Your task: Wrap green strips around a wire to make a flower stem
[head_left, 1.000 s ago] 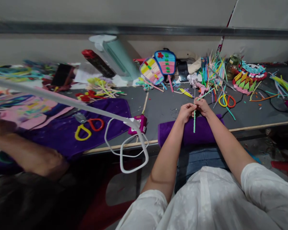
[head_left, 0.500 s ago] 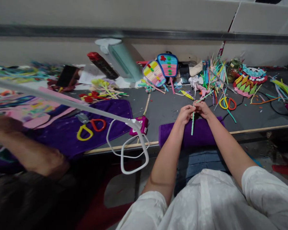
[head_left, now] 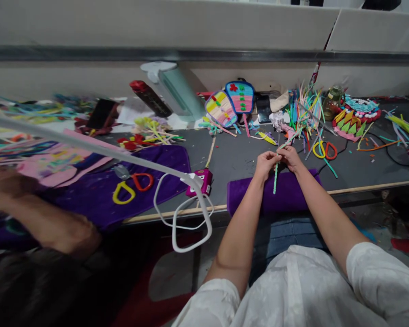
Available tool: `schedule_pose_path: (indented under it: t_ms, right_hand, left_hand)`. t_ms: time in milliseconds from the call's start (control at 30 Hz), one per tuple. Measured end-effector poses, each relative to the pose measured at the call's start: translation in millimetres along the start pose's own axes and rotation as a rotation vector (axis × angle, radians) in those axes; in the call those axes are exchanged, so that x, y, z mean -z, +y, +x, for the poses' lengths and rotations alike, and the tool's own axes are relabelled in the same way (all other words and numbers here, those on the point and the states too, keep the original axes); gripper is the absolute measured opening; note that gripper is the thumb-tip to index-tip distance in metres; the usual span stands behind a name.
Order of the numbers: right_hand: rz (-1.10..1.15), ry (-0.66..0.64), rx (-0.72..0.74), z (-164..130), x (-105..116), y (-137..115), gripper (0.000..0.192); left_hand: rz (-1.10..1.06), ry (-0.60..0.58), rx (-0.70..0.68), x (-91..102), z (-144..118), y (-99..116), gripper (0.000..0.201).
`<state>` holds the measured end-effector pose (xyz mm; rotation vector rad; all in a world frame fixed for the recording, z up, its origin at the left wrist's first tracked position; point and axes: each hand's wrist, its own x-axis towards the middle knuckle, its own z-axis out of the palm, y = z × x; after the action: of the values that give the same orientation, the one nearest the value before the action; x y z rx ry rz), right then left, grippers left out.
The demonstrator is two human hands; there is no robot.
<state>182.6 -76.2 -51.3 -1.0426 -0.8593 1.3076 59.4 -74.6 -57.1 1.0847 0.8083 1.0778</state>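
Note:
Both hands meet over a rolled purple cloth (head_left: 240,195) at the table's front edge. My left hand (head_left: 266,164) is closed on a light green pipe cleaner (head_left: 275,181), whose twisted end hangs straight down below the fingers. Close beside it, my right hand (head_left: 291,159) pinches the same pipe cleaner where a paler length slants up and to the right. The fingertips nearly touch, and the exact spot they grip is hidden. Just right of my right hand lie scissors (head_left: 330,151) with a yellow and a red handle loop.
Behind my hands stands a bundle of colourful pipe cleaners (head_left: 308,109). Two fan-shaped crafts (head_left: 240,97) lie further left. A white cable (head_left: 209,227) loops past a magenta power socket (head_left: 200,181). At far left, a co-worker's arm (head_left: 54,227) rests by a purple cloth (head_left: 170,163) with scissors (head_left: 123,193).
The view has tilted slightly, so everything sits a little lower and further right. My hands stay together on the pipe cleaner, with only a small shift of the fingers.

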Motion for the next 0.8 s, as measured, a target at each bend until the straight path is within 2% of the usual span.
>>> schedule_pose_path:
  t_ms: [200,367,500,567,700,800]
  right_hand:
    - [0.064,-0.094,-0.008,-0.2,0.2,-1.0,0.02]
    - [0.091,-0.179,-0.045,-1.9,0.5,-2.7,0.022]
    - [0.092,-0.153,-0.051,-0.7,1.2,-1.4,0.025]
    - [0.074,-0.101,-0.036,1.1,1.6,0.5,0.025]
    - [0.016,0.006,0.022,4.4,1.8,4.0,0.019]
    - [0.016,0.014,0.011,4.2,0.9,2.9,0.019]
  left_hand:
    - [-0.122,-0.011,0.069,3.5,-0.2,3.0,0.038]
    - [-0.268,-0.142,0.211,8.5,-1.9,6.6,0.04]
    - [-0.3,-0.196,0.273,8.1,-2.4,6.8,0.042]
    - [-0.258,-0.162,0.247,5.0,-2.4,6.0,0.042]
    - [-0.1,-0.032,0.097,-1.3,-2.1,4.2,0.04]
    - [-0.063,0.012,0.062,-1.5,-1.5,4.1,0.04]
